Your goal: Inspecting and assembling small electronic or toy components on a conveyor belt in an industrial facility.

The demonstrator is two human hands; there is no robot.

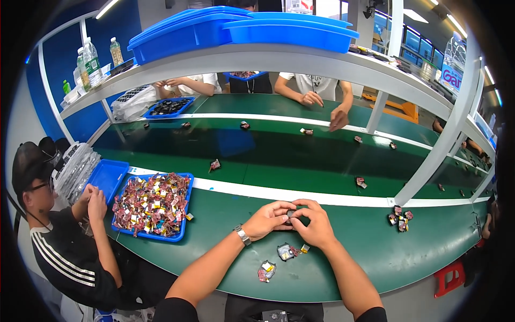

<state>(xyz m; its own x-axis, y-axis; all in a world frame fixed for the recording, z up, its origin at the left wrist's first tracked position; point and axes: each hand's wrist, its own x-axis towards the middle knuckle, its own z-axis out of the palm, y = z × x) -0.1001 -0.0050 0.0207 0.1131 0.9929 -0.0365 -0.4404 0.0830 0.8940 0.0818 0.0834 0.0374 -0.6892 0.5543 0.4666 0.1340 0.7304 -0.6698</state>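
In the middle of the green worktable, my left hand [264, 221] and my right hand [316, 225] meet over a small dark casing part [290, 213]. The fingertips of both hands are closed on it, and they hide most of its shape. Just below the hands lies a small casing [286, 251] with a reddish circuit board and a yellow-and-white piece beside it. Closer to the table's front edge is a second casing [266, 271], with similar red, white and yellow parts in it.
Left of my arms a blue tray [177, 236] is heaped with small red circuit boards. A small cluster of parts [399, 220] lies near the right post. Spaced parts [361, 183] lie on the dark green belt. A co-worker [70, 247] sits left; others work across. Overhead is a shelf [257, 61].
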